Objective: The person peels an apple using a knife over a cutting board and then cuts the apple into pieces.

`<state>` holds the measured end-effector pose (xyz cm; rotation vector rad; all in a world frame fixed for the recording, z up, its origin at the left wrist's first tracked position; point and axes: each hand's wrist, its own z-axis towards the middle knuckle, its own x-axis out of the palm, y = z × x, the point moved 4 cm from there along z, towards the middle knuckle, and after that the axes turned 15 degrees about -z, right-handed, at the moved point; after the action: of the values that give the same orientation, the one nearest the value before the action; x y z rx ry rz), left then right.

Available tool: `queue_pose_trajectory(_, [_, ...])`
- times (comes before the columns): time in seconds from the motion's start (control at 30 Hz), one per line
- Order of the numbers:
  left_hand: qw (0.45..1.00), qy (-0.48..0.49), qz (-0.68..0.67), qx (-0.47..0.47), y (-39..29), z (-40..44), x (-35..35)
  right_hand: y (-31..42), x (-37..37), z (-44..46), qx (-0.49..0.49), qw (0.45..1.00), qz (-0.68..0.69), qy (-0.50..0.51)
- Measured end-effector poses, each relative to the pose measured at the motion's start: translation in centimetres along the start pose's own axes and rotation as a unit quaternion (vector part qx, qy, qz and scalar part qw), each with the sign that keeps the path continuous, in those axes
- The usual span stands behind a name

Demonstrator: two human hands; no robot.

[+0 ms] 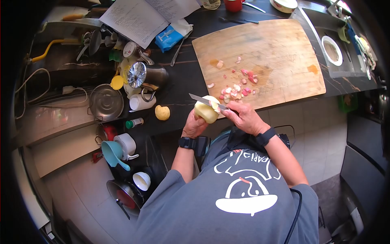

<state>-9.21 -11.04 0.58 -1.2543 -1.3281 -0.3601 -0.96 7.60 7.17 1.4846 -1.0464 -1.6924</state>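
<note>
My left hand [195, 126] grips a pale yellow-green, peeled piece of produce [206, 114] from below; its exact kind is unclear. In my right hand [245, 117] is a knife [199, 99], its blade lying across the top of the pale piece and pointing left. Small light bits cling near the blade. Both hands are at the front edge of a wooden cutting board [280, 53]. Pink and whitish trimmings [235, 92] lie scattered on the board just beyond the knife. A round yellowish piece [162, 112] sits on the dark counter to the left.
A metal pitcher [156, 77], a white cup [141, 102] and a green-capped small jar [134, 123] stand at left. Behind them lie printed papers [134, 20] and a blue packet [168, 38]. The sink [343, 73] is at right. Pots and a turquoise dipper [111, 153] are lower left.
</note>
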Motion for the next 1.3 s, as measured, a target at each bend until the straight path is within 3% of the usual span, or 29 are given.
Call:
queue_pose_trajectory(0.23, [0.999,-0.009,-0.035,-0.009,0.4,-0.1,0.8,-0.8,0.1,0.0,-0.016,1.000,-0.023,-0.014])
queue_pose_trajectory(0.3, [0.999,0.036,0.023,-0.005,-0.1,-0.1,1.0,-2.0,0.0,-0.1,0.058,0.998,-0.018,-0.007])
queue_pose_trajectory(0.4, [0.998,0.045,0.037,-0.017,-0.7,-0.2,1.7,-2.6,-0.4,-0.3,0.085,0.995,-0.045,0.011])
queue_pose_trajectory(0.47, [0.999,0.034,0.020,-0.014,-0.4,0.1,1.7,-1.2,-0.4,-0.2,0.062,0.998,-0.011,-0.005])
queue_pose_trajectory(0.53, [1.000,0.027,0.003,-0.016,-0.3,0.3,1.7,-0.1,-0.1,-0.3,-0.032,0.999,0.022,-0.001])
queue_pose_trajectory(0.57, [1.000,0.025,-0.002,-0.016,-0.1,0.4,1.8,0.0,0.1,-0.4,-0.054,0.998,-0.020,-0.020])
queue_pose_trajectory(0.8, [0.999,0.023,0.035,-0.020,0.1,0.0,1.7,-0.5,-0.2,-0.5,-0.027,0.999,-0.031,-0.016])
queue_pose_trajectory(0.87, [0.996,0.042,0.077,-0.018,-0.2,0.0,2.3,-2.0,-0.1,-0.5,0.039,0.999,0.008,0.015])
queue_pose_trajectory(0.97, [0.995,0.022,0.102,-0.001,-0.7,0.0,2.8,-0.6,-1.2,-0.6,0.012,1.000,0.017,0.011])
queue_pose_trajectory(1.03, [0.999,0.023,0.015,-0.026,-0.9,0.2,2.8,0.9,-1.6,-0.7,-0.055,0.998,0.017,-0.003])
queue_pose_trajectory(1.3, [0.999,0.034,0.028,-0.027,-0.6,0.0,3.1,0.4,-1.1,-0.7,-0.074,0.997,-0.016,-0.016])
